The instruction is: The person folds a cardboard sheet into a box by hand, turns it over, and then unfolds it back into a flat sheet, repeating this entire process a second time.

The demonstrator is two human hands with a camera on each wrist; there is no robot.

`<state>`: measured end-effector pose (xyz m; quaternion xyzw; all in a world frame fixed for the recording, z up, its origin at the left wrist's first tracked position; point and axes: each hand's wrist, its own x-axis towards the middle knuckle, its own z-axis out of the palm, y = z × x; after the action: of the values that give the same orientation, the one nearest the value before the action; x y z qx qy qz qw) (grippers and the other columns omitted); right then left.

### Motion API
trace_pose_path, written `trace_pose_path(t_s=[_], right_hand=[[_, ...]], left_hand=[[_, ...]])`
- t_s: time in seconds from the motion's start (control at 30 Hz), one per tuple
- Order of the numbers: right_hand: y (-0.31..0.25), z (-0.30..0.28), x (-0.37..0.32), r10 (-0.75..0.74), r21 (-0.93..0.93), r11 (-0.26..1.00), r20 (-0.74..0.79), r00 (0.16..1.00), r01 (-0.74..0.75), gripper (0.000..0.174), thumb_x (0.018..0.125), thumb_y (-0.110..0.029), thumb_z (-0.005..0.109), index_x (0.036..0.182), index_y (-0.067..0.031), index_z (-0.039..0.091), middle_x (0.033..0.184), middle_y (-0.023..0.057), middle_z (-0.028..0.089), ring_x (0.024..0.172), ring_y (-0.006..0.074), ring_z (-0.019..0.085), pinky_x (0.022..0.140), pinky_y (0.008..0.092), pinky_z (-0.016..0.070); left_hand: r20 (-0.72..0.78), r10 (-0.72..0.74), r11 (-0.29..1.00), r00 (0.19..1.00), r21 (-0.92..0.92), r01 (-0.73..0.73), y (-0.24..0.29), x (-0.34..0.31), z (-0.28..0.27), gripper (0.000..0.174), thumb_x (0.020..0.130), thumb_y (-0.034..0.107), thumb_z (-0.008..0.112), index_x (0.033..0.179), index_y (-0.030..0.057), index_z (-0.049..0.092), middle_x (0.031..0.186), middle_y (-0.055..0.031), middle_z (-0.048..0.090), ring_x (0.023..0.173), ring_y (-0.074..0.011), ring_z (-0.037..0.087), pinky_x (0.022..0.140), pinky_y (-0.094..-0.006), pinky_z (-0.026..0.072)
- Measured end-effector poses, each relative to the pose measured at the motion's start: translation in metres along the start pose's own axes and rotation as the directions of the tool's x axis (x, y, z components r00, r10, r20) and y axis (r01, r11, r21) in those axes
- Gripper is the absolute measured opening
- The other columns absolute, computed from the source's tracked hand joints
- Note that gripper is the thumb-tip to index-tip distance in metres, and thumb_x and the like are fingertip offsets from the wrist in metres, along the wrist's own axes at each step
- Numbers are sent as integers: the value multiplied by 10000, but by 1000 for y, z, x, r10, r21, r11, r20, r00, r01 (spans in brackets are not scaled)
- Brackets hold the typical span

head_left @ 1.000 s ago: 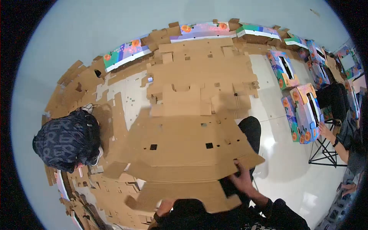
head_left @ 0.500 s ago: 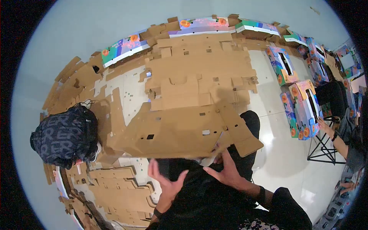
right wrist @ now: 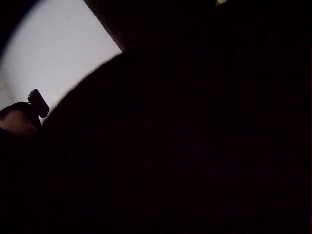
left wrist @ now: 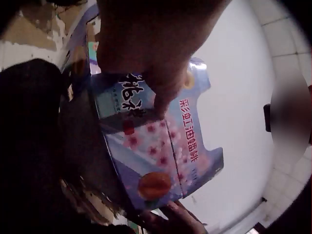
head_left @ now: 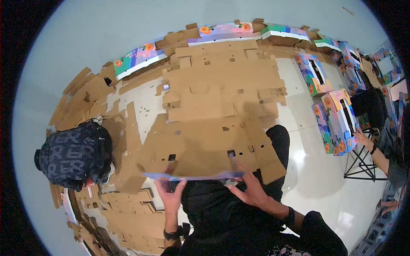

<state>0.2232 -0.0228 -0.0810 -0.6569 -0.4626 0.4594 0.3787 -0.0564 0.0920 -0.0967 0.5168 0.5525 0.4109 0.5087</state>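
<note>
A large brown cardboard box blank [head_left: 200, 147] lies over my lap, with cut-out holes and a side flap on the right. Its near panel stands folded up, so only a thin purple edge shows in the head view. My left hand [head_left: 171, 199] pinches this panel at its left part, thumb on the near side and fingers over the top. At the right end my right hand [head_left: 253, 192] grips the same edge. In the left wrist view the panel's printed face [left wrist: 156, 146] shows blossoms, a peach and lettering. The right wrist view is almost wholly dark.
Flat cardboard sheets [head_left: 230, 77] cover the floor ahead, more [head_left: 132, 217] lie at lower left. A dark backpack-like bundle [head_left: 77, 153] is on the left. Printed boxes [head_left: 339, 121] stand at right beside another person's hand [head_left: 363, 138]. Box trays line the wall.
The near flap, earlier spread flat towards me, is now folded up. Both hands came to its edge; my left hand moved from loose in the air onto the panel.
</note>
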Motion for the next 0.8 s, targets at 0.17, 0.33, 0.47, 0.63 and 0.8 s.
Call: trace_pose_path(t_s=[0.17, 0.33, 0.47, 0.63, 0.8], right_hand=[[31, -43, -34, -254, -18, 967, 22, 967, 254, 609, 931, -276, 699, 1471, -59, 518, 1409, 186, 615, 1300, 312, 596, 1112, 419, 442], [19, -60, -121, -21, 22, 999, -48, 999, 22, 587, 904, -225, 727, 1443, -72, 550, 1477, 160, 558, 1349, 326, 536, 1113, 430, 441], [100, -89, -208, -19, -394, 918, 61, 998, 42, 595, 845, -48, 736, 1404, -25, 534, 1469, 199, 519, 1291, 354, 546, 1053, 456, 466], [85, -110, -168, 143, 186, 981, -507, 850, -54, 737, 872, -162, 760, 1495, -62, 380, 1563, 199, 380, 1299, 329, 520, 1062, 481, 460], [59, -142, -108, -135, 57, 986, -286, 949, 158, 508, 846, -270, 782, 1231, -82, 508, 1634, 222, 268, 1430, 336, 415, 1133, 517, 376]], left_hand=[[266, 270, 947, 925, -245, -206, -23, -57, 6, 396, 795, 29, 821, 1091, 27, 558, 1299, -217, 629, 1268, -363, 587, 1104, -495, 446], [578, 2, 984, 816, 143, -104, -16, -108, -13, 559, 787, 42, 814, 1294, 52, 579, 1330, -186, 620, 1270, -352, 588, 1109, -472, 442], [297, -122, 921, 947, 388, -3, -86, -144, -67, 431, 895, 11, 719, 1300, 42, 575, 1209, -167, 658, 1143, -336, 617, 1003, -450, 476], [165, -172, 878, 971, 472, 75, -91, -116, -118, 578, 838, 157, 802, 1336, 57, 526, 1447, -233, 434, 1374, -359, 436, 1116, -475, 393], [332, 236, 904, 913, 271, -332, -17, -36, -72, 834, 765, 245, 891, 1405, 119, 372, 1653, -220, 150, 1491, -367, 312, 1176, -503, 361]])
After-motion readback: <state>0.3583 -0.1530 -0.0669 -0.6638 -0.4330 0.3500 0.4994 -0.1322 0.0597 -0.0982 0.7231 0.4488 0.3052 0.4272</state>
